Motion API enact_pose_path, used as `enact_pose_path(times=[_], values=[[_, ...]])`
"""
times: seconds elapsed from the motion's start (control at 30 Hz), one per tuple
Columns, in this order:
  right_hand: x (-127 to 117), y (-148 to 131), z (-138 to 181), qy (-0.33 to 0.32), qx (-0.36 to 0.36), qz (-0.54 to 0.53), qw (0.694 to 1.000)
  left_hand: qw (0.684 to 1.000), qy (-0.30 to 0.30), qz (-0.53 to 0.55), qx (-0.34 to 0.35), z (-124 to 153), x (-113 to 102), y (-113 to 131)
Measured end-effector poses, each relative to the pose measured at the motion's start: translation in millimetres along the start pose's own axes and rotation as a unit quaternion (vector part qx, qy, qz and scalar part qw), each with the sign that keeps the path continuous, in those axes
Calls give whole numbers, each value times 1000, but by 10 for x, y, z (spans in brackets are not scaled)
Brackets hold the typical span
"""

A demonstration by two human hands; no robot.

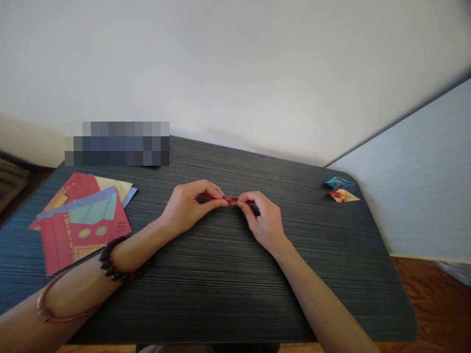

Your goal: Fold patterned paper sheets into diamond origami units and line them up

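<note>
A small folded piece of red and green patterned paper (232,200) is held low over the middle of the dark table (206,274). My left hand (191,203) pinches its left end between thumb and fingers. At the right end, my right hand (263,215) grips it the same way, the fingertips of both hands close together. Most of the paper is hidden behind my fingers, so its full shape cannot be made out. A dark bead bracelet (110,260) and a copper-coloured bangle (44,309) are on my left arm.
Several sheets of printed paper (106,215) overlap at the table's left. Two folded paper pieces, one blue (338,183) and one cream and red (344,196), lie near the right edge. A blurred-out patch covers the back left corner. A white wall (239,73) stands behind.
</note>
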State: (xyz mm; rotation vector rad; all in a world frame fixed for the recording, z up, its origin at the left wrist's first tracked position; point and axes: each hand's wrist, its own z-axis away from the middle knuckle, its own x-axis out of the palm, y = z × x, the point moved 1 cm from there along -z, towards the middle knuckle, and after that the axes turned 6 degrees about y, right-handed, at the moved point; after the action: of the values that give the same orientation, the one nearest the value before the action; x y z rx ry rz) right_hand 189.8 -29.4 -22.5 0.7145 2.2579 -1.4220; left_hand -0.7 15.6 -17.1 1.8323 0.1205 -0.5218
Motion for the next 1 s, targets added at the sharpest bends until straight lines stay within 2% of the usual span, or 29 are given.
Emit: enact_pose_path(times=[0.17, 0.3, 0.43, 0.53, 0.63, 0.83, 0.93, 1.0], values=[[2, 16, 10, -9, 0, -2, 1000, 998, -29, -36, -30, -12, -6, -32], [-7, 33, -9, -19, 16, -12, 1000, 991, -59, -120, 13, -47, -20, -13], [-6, 26, -43, -58, 18, 21, 998, 978, -87, -184, 46, -65, -14, 9], [11, 11, -52, -76, 21, 66, 995, 970, -88, -216, 68, -54, -2, 0], [35, 5, -41, -66, 25, 99, 993, 961, -74, -249, 91, -39, 7, -35], [63, -1, -11, -33, 42, 150, 987, 953, -76, -280, 92, -41, 15, -71], [66, -16, -1, -41, 33, 159, 986, 951, -76, -281, 104, -35, 19, -36], [69, -26, 6, -59, 16, 156, 986, 945, -102, -282, 129, -24, 28, -6]])
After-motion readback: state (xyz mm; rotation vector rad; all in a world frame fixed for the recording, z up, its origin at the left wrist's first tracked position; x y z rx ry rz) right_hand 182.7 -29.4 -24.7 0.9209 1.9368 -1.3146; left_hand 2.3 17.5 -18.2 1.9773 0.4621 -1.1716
